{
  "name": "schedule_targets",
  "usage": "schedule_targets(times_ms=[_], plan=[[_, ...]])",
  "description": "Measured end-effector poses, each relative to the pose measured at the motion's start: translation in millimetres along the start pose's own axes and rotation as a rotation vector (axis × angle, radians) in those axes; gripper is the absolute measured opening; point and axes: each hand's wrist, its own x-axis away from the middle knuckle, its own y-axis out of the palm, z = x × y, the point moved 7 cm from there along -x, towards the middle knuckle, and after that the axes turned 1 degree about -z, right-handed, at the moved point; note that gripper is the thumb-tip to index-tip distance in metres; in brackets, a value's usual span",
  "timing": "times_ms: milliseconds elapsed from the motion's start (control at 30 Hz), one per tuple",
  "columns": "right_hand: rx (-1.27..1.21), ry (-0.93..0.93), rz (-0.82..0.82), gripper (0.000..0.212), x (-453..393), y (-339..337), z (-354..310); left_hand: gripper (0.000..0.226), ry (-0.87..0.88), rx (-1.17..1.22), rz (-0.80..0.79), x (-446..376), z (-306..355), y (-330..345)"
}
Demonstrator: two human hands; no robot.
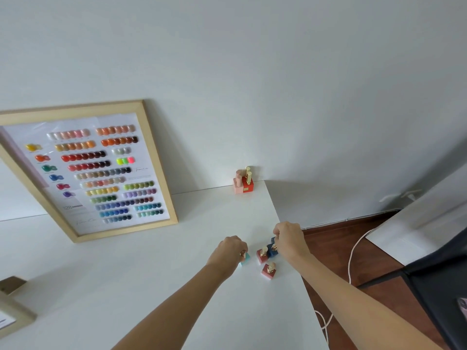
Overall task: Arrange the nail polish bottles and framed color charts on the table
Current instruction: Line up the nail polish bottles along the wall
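On the white table [177, 274], my left hand [228, 250] is closed around a turquoise nail polish bottle [244, 260] with a gold cap. My right hand [289, 239] grips the gold cap of a dark blue bottle [272, 251]. Beside it stands a dark red bottle [262, 255], and a pink-red bottle [269, 271] sits nearer to me. At the table's far right corner a pink bottle [238, 184] and a red bottle [248, 184] stand against the wall. A large wooden framed color chart [98, 170] leans on the wall at left.
Part of a second wooden frame [12, 317] shows at the lower left edge. The table's right edge runs close to the bottles; beyond it are a wooden floor with a white cable [353, 253] and a dark chair [434, 294].
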Motion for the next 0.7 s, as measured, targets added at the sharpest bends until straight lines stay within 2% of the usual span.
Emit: schedule_targets(times_ms=[333,533,700], plan=[[-0.011,-0.238,-0.043,0.021,-40.5,-11.7,-43.1,0.024,-0.005,0.016,0.108,-31.0,-25.8,-51.7],[-0.051,-0.279,-0.050,0.029,-81.7,-11.5,-83.0,0.023,-0.056,0.009,0.149,-60.6,-55.9,-83.3],[-0.098,-0.351,-0.054,0.023,-116.1,-6.3,-117.7,0.022,-0.095,0.053,0.170,-92.6,-78.8,-100.9]])
